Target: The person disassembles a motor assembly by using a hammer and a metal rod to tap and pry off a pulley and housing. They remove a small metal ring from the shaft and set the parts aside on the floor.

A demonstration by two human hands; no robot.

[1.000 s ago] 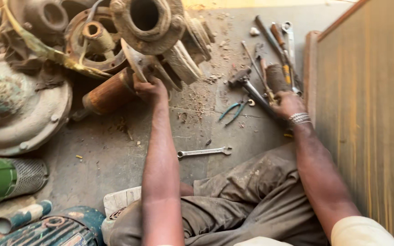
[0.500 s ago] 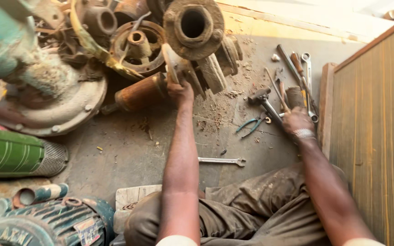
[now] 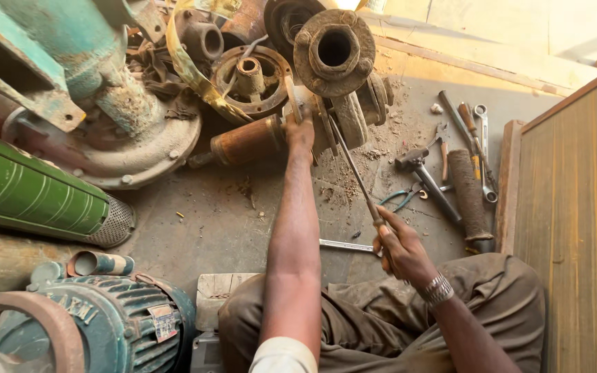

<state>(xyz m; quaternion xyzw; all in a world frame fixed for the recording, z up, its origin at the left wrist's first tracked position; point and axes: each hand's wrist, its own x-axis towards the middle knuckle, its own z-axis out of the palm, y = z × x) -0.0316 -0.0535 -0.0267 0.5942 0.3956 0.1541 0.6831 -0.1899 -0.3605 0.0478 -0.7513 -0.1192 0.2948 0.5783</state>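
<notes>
Left hand (image 3: 300,132) gripped the rusty flanged cast-iron pump part (image 3: 326,83) on the floor; right hand's fingers (image 3: 390,231) closed around a long thin metal rod (image 3: 352,169) angled toward that part.

Frame edge crops the teal motor (image 3: 98,324).

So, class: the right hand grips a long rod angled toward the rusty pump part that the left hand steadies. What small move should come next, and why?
Probably push the rod tip further in at the rusty part. The right hand grips its lower end, the tip sits at the part, and the left hand braces it.
</notes>
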